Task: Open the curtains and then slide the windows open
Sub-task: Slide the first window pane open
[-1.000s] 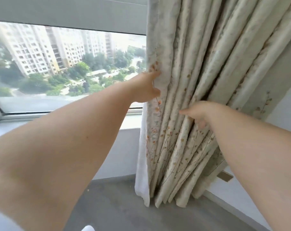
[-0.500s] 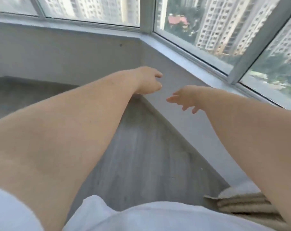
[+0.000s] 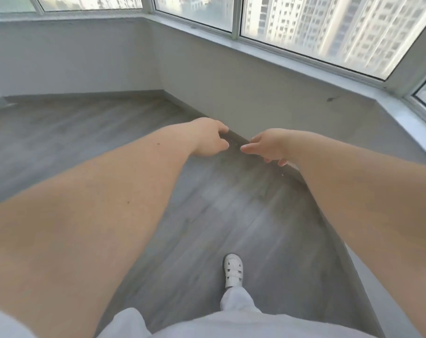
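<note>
Below the window sill (image 3: 304,67), seen from the head camera, both arms reach forward over grey floor (image 3: 109,132). A second ago both hands gripped the curtain; now no curtain shows, so that step looks done and sliding comes next. The left hand (image 3: 208,137) is loosely curled, fingers empty. The right hand (image 3: 268,146) is half open, holding nothing. The windows (image 3: 317,23) run above the sill, apparently closed and well apart from both hands. No writing is readable.

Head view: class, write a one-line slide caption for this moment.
Both bare hands, left and right, reach out empty over the grey floor below the bay windows.
</note>
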{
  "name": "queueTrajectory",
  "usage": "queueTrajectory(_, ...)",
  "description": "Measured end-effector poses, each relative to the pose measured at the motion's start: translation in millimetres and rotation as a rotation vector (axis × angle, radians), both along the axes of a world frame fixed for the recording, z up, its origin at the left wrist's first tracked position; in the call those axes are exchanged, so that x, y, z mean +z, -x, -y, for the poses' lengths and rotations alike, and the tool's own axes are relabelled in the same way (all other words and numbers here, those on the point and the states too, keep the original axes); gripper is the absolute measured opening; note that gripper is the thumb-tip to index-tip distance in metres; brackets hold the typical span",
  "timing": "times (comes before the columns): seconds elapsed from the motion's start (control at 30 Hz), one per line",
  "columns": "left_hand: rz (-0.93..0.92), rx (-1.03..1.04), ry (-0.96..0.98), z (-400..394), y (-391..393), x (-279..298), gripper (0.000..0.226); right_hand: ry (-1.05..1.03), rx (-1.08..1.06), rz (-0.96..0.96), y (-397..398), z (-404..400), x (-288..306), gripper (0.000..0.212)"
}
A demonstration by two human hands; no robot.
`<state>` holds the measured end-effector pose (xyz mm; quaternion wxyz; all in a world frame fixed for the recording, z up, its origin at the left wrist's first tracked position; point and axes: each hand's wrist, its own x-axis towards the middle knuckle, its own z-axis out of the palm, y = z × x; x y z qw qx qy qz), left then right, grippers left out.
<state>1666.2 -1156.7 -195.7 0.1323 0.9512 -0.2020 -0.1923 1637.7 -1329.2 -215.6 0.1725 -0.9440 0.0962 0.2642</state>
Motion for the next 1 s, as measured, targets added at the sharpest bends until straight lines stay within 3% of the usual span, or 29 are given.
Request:
queueTrajectory(0.23, 0.112, 0.107, -0.022, 15.8, -145.9, 38.8, 0.051, -0.054, 0.093, 0.140, -170.5, 15.9, 41.5, 0.062)
queueTrajectory(0.6, 0.308, 0.304, 0.110, -21.4, -344.4, 90.1, 0.048, -0.051, 0.284, 0.462, -387.8, -16.7, 105.2, 0.068)
queueTrajectory(1.0, 0.417, 0.232, 0.267, -71.5, -609.4, 142.2, 0.048, -0.004, 0.173, 0.715, -645.6, -57.3, 164.1, 0.064)
